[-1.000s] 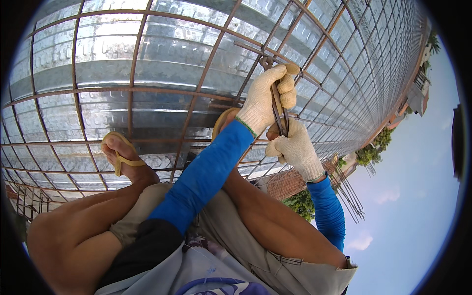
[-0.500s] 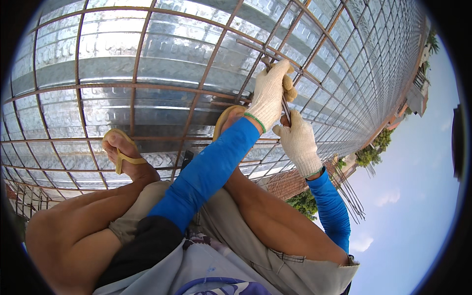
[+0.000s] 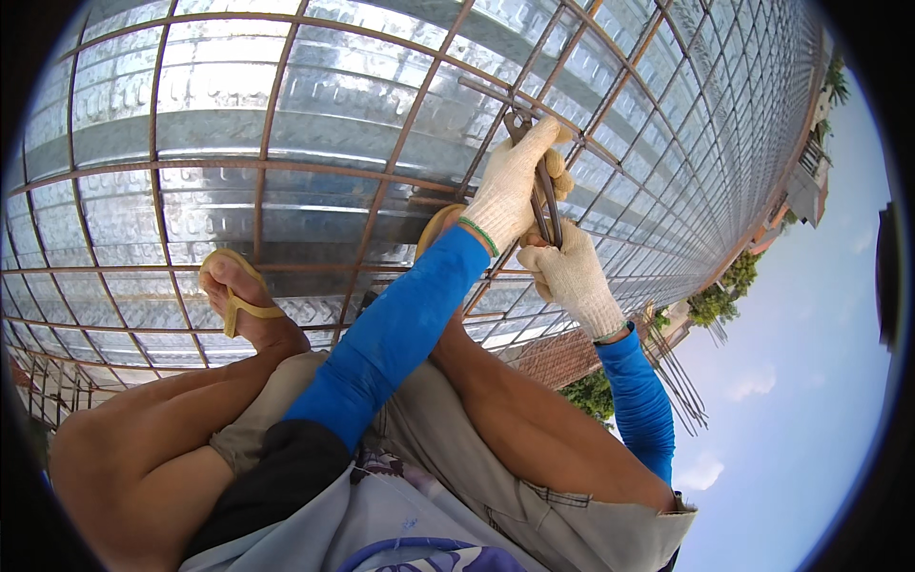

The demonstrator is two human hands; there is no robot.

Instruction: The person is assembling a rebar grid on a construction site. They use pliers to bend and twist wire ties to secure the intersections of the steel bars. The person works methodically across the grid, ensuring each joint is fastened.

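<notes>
A pair of dark metal pincers (image 3: 546, 198) slants across the rebar grid (image 3: 386, 177), with its jaws at a bar crossing. My left hand (image 3: 519, 181), in a cream knit glove, is closed round the pincers just below their head. Below it, my right hand (image 3: 575, 283), gloved alike, has its fingers curled at the ends of the two handles. The handles stand slightly apart. Part of the tool is hidden under my left hand, and whether wire is in the jaws cannot be made out.
Shiny corrugated metal decking (image 3: 324, 124) lies under the grid. My sandalled foot (image 3: 238, 291) rests on it at left; the other is partly behind my left sleeve. Loose bar ends (image 3: 679, 381) stick out at right, past a brick surface (image 3: 553, 357). Trees and roofs stand beyond.
The pincers have turned, so their head and both handles show more. My left hand has shifted slightly down and left; my right hand has tilted and its fingers have moved left.
</notes>
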